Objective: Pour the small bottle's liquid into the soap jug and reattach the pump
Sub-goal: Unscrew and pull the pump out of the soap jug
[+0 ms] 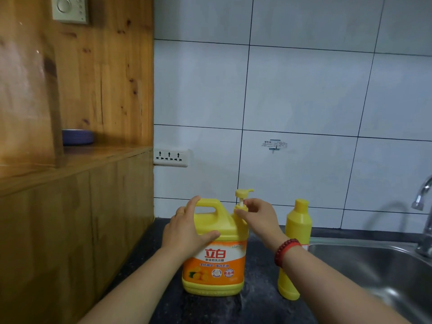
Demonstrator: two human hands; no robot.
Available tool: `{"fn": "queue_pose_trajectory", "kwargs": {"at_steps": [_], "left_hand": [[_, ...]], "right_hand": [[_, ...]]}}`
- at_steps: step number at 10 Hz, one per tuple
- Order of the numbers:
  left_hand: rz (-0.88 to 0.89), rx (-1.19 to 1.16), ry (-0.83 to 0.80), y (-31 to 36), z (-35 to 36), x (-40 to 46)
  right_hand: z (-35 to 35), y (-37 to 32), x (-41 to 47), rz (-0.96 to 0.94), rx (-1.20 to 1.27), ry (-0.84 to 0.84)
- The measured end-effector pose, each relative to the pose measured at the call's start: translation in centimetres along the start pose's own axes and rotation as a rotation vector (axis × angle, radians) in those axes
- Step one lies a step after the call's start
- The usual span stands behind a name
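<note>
A big yellow soap jug (215, 265) with an orange label stands upright on the dark counter. My left hand (187, 228) lies flat over its shoulder and handle, pressing on it. The yellow pump (243, 194) sits on the jug's neck, and my right hand (259, 215) pinches the pump's collar with its fingertips. A small yellow bottle (297, 230), cap on, stands upright just right of the jug, partly hidden behind my right forearm.
A steel sink (374, 265) with a tap (423, 197) lies to the right. A wooden cabinet (70, 206) walls off the left, with a blue bowl (78, 136) on its shelf. A wall socket (170, 157) sits on the tiled wall behind.
</note>
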State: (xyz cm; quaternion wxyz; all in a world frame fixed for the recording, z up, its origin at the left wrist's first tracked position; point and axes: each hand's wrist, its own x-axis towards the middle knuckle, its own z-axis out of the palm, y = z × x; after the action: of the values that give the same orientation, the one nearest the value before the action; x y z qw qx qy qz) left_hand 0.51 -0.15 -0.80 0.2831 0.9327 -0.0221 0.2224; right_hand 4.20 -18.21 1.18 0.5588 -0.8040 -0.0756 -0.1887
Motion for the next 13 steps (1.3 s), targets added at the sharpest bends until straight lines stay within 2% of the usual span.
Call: {"fn": "queue_pose_trajectory", "kwargs": {"at_steps": [1,3,6,8,10,13], "left_hand": [[0.000,0.009,0.010,-0.07,0.02,0.02],[-0.003,0.006,0.011,-0.03,0.09,-0.03],[-0.001,0.010,0.015,-0.06,0.16,0.02],[-0.004,0.009,0.014,-0.12,0.16,0.01],[0.001,0.008,0.015,-0.13,0.13,-0.02],[0.003,0.009,0.013,-0.09,0.09,-0.06]], "right_hand": [[-0.16,0.16,-0.07,0.038,0.081,0.006],[0.22,0.28,-0.31,-0.026,-0.016,0.006],[0.02,0.36,-0.11,0.001,0.076,0.009],[0.20,0.24,0.00,-0.072,-0.032,0.028],[-0.24,0.04,0.10,-0.009,0.058,0.014],[-0.20,0.06,0.05,-0.033,-0.016,0.010]]}}
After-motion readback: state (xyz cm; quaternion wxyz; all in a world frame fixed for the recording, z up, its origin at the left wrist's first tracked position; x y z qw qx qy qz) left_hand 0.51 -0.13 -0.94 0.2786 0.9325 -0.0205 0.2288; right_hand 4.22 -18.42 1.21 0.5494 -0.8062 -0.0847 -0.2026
